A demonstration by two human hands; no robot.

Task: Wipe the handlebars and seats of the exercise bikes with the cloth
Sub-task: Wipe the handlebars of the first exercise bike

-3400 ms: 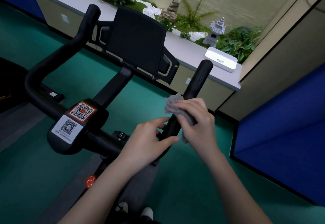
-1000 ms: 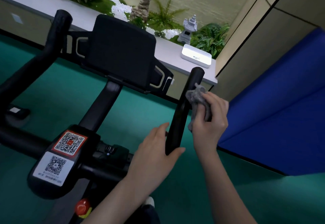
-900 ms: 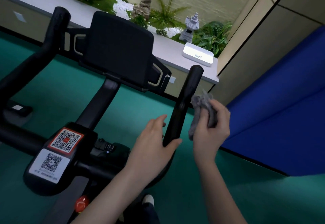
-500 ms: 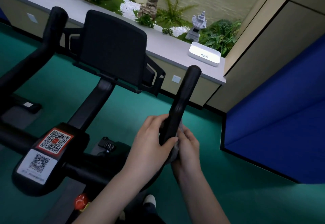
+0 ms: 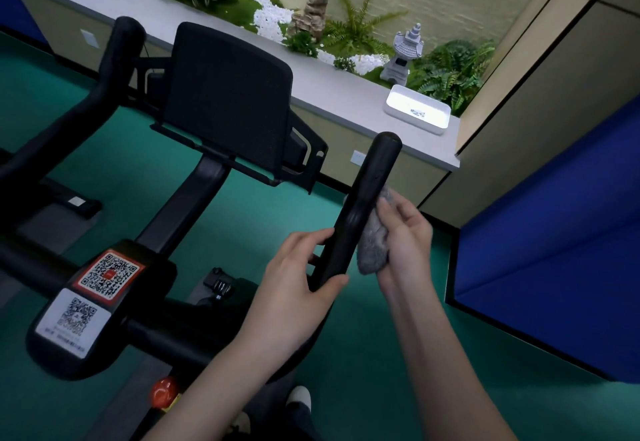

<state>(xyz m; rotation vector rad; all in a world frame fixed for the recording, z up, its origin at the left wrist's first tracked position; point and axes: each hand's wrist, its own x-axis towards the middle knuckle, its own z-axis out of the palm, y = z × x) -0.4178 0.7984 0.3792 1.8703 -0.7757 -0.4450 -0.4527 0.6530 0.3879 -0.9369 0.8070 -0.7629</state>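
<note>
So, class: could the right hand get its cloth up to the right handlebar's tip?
Probably yes: the right hand holds the grey cloth against that handlebar, and nothing blocks the bare stretch up to its tip.

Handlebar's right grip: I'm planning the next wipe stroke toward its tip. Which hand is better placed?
Right. The right hand holds the grey cloth against the side of the grip, just below the tip. The left hand grips it lower down with no cloth, likely steadying it.
</note>
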